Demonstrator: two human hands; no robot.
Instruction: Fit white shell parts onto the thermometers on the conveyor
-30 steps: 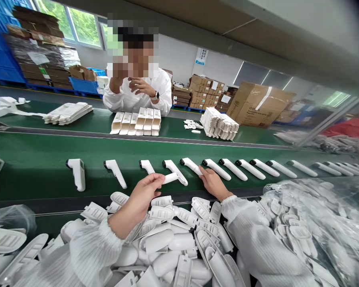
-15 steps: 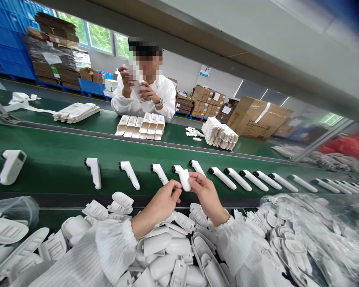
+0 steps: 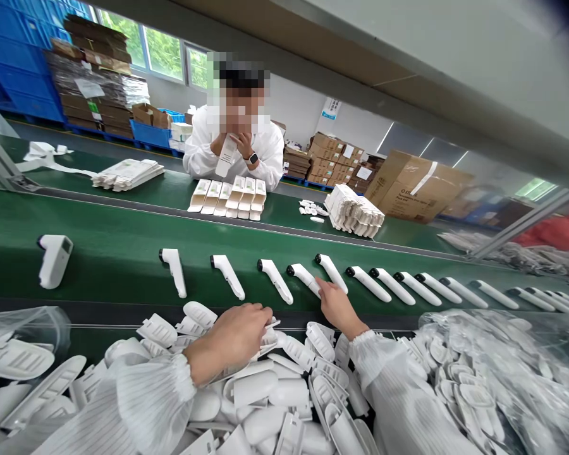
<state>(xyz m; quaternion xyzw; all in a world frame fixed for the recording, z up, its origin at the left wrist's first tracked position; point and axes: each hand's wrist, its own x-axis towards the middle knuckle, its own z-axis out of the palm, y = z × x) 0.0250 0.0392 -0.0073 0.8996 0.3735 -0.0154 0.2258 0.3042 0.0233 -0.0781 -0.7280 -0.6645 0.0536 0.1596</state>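
My left hand (image 3: pixel 234 332) rests over the pile of white plastic covers (image 3: pixel 275 392), its fingers curled down around the edge of one cover (image 3: pixel 274 324). My right hand (image 3: pixel 339 306) is at the near edge of the green belt (image 3: pixel 118 253), its fingertips on the lower end of a white thermometer-like device (image 3: pixel 304 275) with a black tip. This device lies on the belt in a row of similar ones. To its left lies another device (image 3: pixel 275 281), and just to its right a further one (image 3: pixel 332 273).
Across the belt a person (image 3: pixel 237 145) in white holds a small carton near the face. Open cartons (image 3: pixel 227 197) and stacked flat cartons (image 3: pixel 355 210) stand on the far table. Plastic bags (image 3: pixel 540 379) lie at the right. A shelf beam (image 3: pixel 408 76) crosses overhead.
My right hand has lowered the device onto the belt. My left hand has moved back to the covers. The row of devices on the left has shifted right, and the person has lowered the carton.
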